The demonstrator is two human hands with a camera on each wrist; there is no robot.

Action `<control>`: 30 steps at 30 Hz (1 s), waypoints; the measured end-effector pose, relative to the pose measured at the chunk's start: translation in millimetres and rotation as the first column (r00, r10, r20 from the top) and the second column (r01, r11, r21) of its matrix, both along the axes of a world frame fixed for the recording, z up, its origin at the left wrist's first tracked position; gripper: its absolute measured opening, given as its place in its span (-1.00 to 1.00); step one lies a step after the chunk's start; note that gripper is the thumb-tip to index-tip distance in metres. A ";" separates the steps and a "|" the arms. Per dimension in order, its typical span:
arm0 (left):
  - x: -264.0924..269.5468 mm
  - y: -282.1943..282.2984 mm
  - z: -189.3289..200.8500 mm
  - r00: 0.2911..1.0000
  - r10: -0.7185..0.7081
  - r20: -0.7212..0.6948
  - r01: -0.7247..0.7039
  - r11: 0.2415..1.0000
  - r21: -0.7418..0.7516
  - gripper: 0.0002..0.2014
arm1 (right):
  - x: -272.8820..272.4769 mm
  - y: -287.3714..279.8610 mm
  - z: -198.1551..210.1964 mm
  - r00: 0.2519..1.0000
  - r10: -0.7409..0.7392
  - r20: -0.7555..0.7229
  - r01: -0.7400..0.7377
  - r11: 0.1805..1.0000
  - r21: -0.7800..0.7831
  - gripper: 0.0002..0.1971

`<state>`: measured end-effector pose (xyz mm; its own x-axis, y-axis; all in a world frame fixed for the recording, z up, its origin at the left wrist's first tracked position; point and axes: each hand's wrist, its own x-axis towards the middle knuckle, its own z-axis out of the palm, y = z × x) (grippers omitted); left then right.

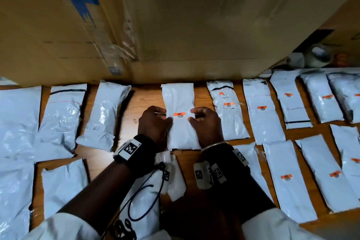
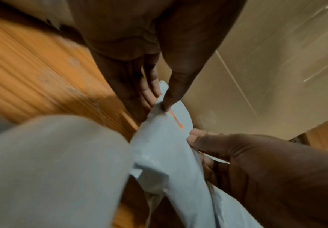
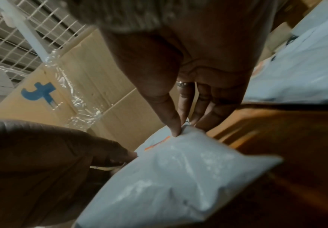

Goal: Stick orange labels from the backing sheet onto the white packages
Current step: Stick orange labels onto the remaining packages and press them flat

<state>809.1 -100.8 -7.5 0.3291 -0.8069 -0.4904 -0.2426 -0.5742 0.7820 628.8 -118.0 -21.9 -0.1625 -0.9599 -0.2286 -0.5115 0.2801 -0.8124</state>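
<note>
From the head view, the left hand (image 1: 154, 122) and right hand (image 1: 206, 124) pinch the side edges of a middle white package (image 1: 180, 103) already bearing an orange label (image 1: 179, 114). Packages to the right are labelled; those to the left (image 1: 64, 115) look bare, so roughly half remains. All lie on a wooden surface (image 1: 144, 99) before a cardboard box (image 1: 175, 25).

The left wrist view shows thumb on package edge.

The right wrist view adds a wire grille (image 3: 22, 38) behind.
</note>
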 end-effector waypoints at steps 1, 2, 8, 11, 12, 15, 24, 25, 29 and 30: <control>-5.4 -2.3 -0.2 1.000 -0.015 -0.018 0.015 1.000 -0.001 -0.77 | -6.3 0.6 0.1 1.000 -0.012 -0.003 0.012 1.000 0.002 -0.77; -10.9 -3.8 -0.1 0.999 -0.031 -0.016 0.031 1.000 -0.001 -0.77 | -11.2 1.0 0.6 1.000 -0.018 -0.017 0.018 1.000 0.008 -0.77; -25.7 -5.8 0.0 0.999 -0.040 0.035 0.039 0.998 0.043 -0.74 | -19.6 0.4 -2.6 0.996 0.005 -0.084 -0.009 0.999 -0.044 -0.75; -25.3 -4.9 0.9 0.999 -0.035 0.039 0.032 0.998 0.054 -0.73 | -18.4 -0.9 -3.5 0.992 0.029 -0.120 -0.038 0.997 -0.067 -0.74; -23.4 -4.0 2.4 0.999 -0.018 0.032 0.017 0.998 0.053 -0.73 | -18.0 -0.8 -1.4 0.992 0.035 -0.121 -0.044 0.996 -0.074 -0.74; -9.0 0.1 10.7 1.000 0.029 -0.012 -0.029 1.000 -0.006 -0.71 | -18.7 2.3 9.1 0.994 0.021 -0.105 -0.033 0.992 -0.119 -0.75; 63.8 82.6 80.9 0.999 0.030 -0.027 -0.035 0.980 -0.197 -0.94 | -2.7 55.2 58.8 0.997 0.058 -0.050 -0.066 0.981 -0.181 -0.81; 72.1 100.3 80.5 1.000 0.015 -0.014 -0.017 0.985 -0.172 -0.91 | 2.0 66.8 57.3 0.996 0.080 -0.048 -0.086 0.984 -0.157 -0.80; 94.3 167.6 53.7 0.985 -0.084 0.149 0.079 0.996 0.035 -0.72 | 26.1 120.7 35.4 0.977 0.197 -0.081 -0.200 0.979 -0.031 -0.59; 93.5 181.8 47.8 0.969 -0.109 0.220 0.088 0.991 0.105 -0.69 | 31.8 134.2 29.5 0.964 0.234 -0.124 -0.234 0.972 0.012 -0.45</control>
